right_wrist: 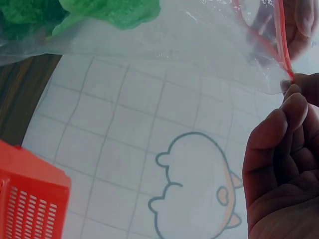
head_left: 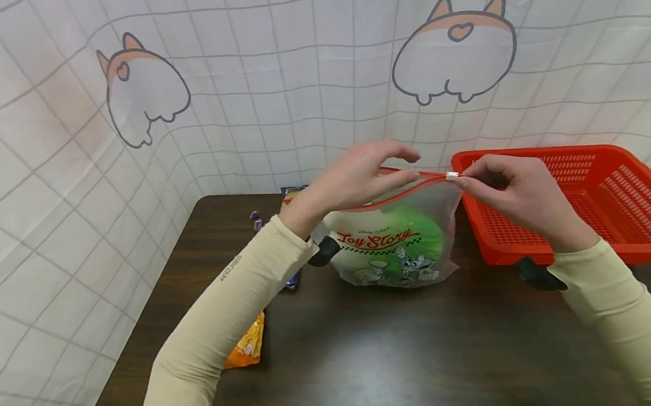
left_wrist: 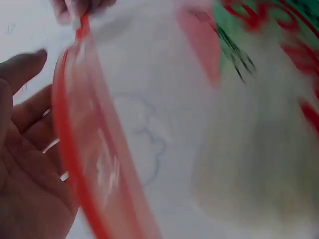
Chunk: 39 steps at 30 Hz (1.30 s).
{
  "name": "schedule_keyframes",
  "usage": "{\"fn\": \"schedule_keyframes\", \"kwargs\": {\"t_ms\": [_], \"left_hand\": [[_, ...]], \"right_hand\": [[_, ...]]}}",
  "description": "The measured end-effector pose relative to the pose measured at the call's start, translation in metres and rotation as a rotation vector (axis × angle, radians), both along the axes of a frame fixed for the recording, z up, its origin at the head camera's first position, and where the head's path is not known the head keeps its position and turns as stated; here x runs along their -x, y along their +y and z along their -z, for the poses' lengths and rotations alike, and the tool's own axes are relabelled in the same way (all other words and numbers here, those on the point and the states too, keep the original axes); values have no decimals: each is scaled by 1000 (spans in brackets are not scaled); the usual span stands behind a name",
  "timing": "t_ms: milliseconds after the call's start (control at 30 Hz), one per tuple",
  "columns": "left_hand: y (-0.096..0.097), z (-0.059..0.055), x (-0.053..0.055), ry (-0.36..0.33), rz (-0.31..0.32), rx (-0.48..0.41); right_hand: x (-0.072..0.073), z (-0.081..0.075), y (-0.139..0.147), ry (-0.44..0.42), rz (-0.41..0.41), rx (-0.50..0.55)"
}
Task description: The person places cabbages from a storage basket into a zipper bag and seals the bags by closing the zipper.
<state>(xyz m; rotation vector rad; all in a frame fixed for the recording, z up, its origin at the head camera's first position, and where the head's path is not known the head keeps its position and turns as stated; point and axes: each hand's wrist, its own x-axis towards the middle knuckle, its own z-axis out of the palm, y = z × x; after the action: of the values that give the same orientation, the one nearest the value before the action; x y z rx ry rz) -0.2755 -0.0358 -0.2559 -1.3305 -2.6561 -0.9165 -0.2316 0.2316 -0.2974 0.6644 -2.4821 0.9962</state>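
A clear slider bag [head_left: 386,243] with a red zip edge and Toy Story print stands on the dark table, with green and white contents showing through. My right hand [head_left: 514,191] pinches its upper right corner, right at the white slider [head_left: 452,175]. Thumb and fingertips meet on that corner in the right wrist view. Over the bag's mouth hovers my left hand [head_left: 358,178], fingers loosely bent and thumb apart from them. In the left wrist view, the bowed red zip edge [left_wrist: 67,124] passes in front of some left fingers. The mouth gapes along its left part.
A red perforated basket [head_left: 593,245] sits at the right, close beside my right hand. Left of the bag, partly behind my left arm, lie an orange snack packet [head_left: 249,346] and purple-wrapped items [head_left: 256,222]. A white grid-patterned curtain [head_left: 294,91] encloses the table's back and left.
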Motion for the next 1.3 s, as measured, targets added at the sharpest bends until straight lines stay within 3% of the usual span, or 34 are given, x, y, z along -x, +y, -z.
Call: {"fn": "schedule_keyframes", "kwargs": {"t_ms": [167,433,733,933,1133,1300], "left_hand": [[11,4,-1,15,48,19],[10,13,7,-13,14,-49],[16,17,8,-48,-25,-60],[27,17,4,-80,-3,-53],[30,19,0,-48,31,-61],[32,20,-3,-13,19,-17]], "right_hand": [[3,1,-7,29,-60,16],[7,3,-8,42,-173,-19],[9,4,-12,161,-134,-59],[6,2,-14,205,-131,-96],[4,3,-14,238,-135,-145],[3,3,-12,246,-155,-164]]}}
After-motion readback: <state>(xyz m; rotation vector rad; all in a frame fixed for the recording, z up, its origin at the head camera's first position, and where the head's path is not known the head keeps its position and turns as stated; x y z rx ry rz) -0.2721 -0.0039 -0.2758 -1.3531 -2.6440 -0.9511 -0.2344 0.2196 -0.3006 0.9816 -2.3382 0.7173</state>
